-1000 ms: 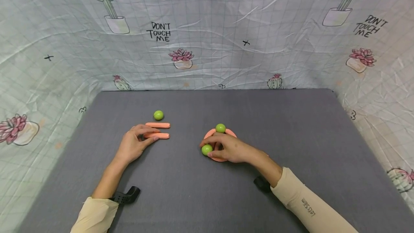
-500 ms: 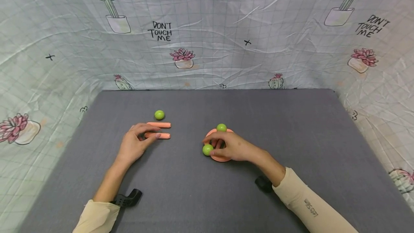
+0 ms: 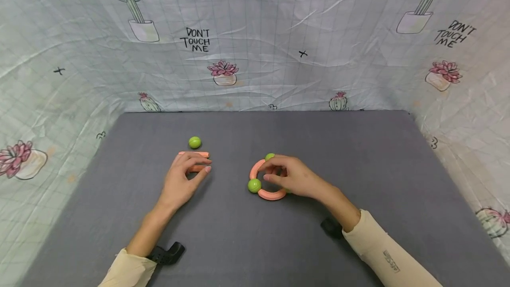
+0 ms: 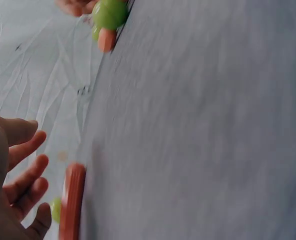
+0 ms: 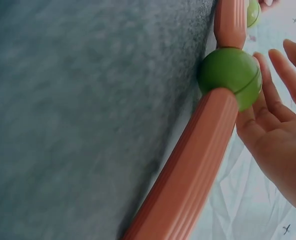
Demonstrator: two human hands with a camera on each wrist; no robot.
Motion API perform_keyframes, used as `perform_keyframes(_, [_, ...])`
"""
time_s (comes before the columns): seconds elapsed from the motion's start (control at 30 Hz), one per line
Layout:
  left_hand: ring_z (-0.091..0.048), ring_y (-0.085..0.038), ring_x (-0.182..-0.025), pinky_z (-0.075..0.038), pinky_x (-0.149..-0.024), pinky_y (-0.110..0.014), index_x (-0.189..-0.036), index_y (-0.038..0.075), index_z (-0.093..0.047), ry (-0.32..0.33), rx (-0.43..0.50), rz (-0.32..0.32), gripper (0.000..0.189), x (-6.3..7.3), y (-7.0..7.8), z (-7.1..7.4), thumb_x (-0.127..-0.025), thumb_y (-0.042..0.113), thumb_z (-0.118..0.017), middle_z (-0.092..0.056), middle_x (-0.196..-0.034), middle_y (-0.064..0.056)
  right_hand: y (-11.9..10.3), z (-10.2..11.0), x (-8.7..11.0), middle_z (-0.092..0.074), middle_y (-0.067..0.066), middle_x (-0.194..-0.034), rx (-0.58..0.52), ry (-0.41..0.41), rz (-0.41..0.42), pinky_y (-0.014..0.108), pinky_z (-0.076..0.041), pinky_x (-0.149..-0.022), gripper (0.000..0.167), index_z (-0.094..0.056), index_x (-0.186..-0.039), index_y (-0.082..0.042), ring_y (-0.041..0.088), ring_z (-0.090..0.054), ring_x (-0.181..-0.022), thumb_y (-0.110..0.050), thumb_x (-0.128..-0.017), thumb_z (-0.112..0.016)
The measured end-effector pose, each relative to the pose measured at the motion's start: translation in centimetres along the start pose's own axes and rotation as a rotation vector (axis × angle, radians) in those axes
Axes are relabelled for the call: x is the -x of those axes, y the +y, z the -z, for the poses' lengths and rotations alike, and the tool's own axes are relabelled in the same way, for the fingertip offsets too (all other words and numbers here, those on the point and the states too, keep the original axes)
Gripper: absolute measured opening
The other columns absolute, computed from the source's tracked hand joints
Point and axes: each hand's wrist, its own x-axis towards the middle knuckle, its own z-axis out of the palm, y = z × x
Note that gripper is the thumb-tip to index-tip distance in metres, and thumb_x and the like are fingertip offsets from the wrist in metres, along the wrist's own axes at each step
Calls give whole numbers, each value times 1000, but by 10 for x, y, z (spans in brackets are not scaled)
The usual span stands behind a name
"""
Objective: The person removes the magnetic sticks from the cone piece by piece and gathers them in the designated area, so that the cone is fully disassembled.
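My right hand [image 3: 296,176], fingers loosely bent, hovers over a ring of curved orange pieces [image 3: 272,195] joined by green balls [image 3: 254,185]. It holds nothing and hides the ring's right side. Up close in the right wrist view, a green ball [image 5: 229,75] links two ribbed orange pieces [image 5: 188,165], and the fingers are spread behind it. My left hand [image 3: 181,183] is raised beside two straight orange rods [image 3: 205,154], partly covering them, thumb and fingers apart. In the left wrist view one rod [image 4: 73,202] stands out past the fingertips, with nothing in the grasp.
A loose green ball [image 3: 195,142] lies behind the straight rods. Everything is on a grey tabletop [image 3: 239,242], with a cactus-print cloth [image 3: 263,79] rising behind and at both sides. Each wrist wears a black camera mount [image 3: 167,254].
My left hand has let go of the near rod and shifted right and toward me. The right hand has drawn back from the ring's left ball, uncovering the left curved piece.
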Motion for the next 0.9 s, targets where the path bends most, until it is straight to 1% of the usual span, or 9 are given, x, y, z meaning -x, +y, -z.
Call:
perform_keyframes(0.07, [-59, -19, -111, -45, -93, -25, -108, 13, -79, -28, 0, -15, 17, 1, 5, -7, -91, 11, -81, -73, -119, -4, 2, 2, 5, -71, -1, -104, 2, 27, -5, 28, -55, -80, 18, -77, -116, -12, 15, -65, -89, -17, -98, -73])
perform_keyframes(0.1, [-59, -19, -110, -45, -88, -25, -108, 14, -79, -42, -6, -19, 17, 1, 8, -11, -92, 13, -81, -73, -117, -3, 3, 3, 8, -71, -1, -104, 8, 42, 1, 28, -54, -80, 18, -77, -115, -12, 15, -65, -90, -18, -99, -73])
perform_keyframes(0.17, [-59, -17, -107, -45, -85, -28, -108, 16, -79, -70, -15, -23, 16, 2, 14, -17, -92, 15, -80, -73, -114, 1, 5, 5, 12, -71, -2, -103, 20, 63, 17, 29, -55, -81, 18, -77, -115, -11, 15, -66, -92, -17, -98, -73])
perform_keyframes(0.3, [-57, -17, -109, -44, -106, -38, -107, 16, -79, -114, -6, -46, 15, 2, 23, -27, -93, 15, -80, -72, -110, 4, 8, 7, 16, -70, -3, -98, 36, 88, 39, 29, -55, -80, 15, -78, -112, -11, 14, -66, -89, -16, -98, -74])
perform_keyframes(0.4, [-58, -17, -110, -44, -110, -44, -107, 17, -79, -135, -13, -68, 15, 2, 29, -33, -92, 15, -81, -71, -111, 5, 8, 11, 16, -71, -3, -98, 40, 101, 47, 29, -55, -80, 15, -78, -111, -11, 13, -65, -89, -17, -98, -74])
perform_keyframes(0.43, [-59, -16, -109, -45, -110, -45, -107, 18, -80, -145, -16, -74, 16, 1, 32, -35, -91, 15, -81, -71, -111, 5, 8, 12, 16, -72, -3, -100, 42, 105, 51, 29, -56, -81, 15, -78, -111, -11, 12, -65, -90, -17, -98, -74])
perform_keyframes(0.53, [-59, -15, -109, -51, -96, -42, -108, 20, -79, -181, -27, -89, 18, 1, 39, -41, -91, 17, -82, -70, -113, 7, 9, 16, 18, -73, -3, -106, 48, 115, 50, 31, -57, -83, 16, -78, -112, -11, 10, -66, -93, -18, -99, -73])
perform_keyframes(0.67, [-58, -12, -110, -52, -95, -40, -111, 23, -78, -223, -24, -95, 19, 3, 49, -50, -92, 21, -81, -69, -115, 10, 11, 20, 25, -74, -2, -110, 55, 116, 24, 31, -58, -85, 16, -78, -113, -12, 10, -67, -96, -17, -99, -73])
perform_keyframes(0.9, [-59, -12, -112, -52, -97, -40, -113, 22, -77, -230, -5, -136, 22, 3, 61, -61, -92, 22, -81, -69, -115, 11, 14, 24, 32, -74, -1, -111, 55, 109, 8, 30, -58, -87, 16, -78, -114, -15, 10, -67, -97, -21, -101, -71])
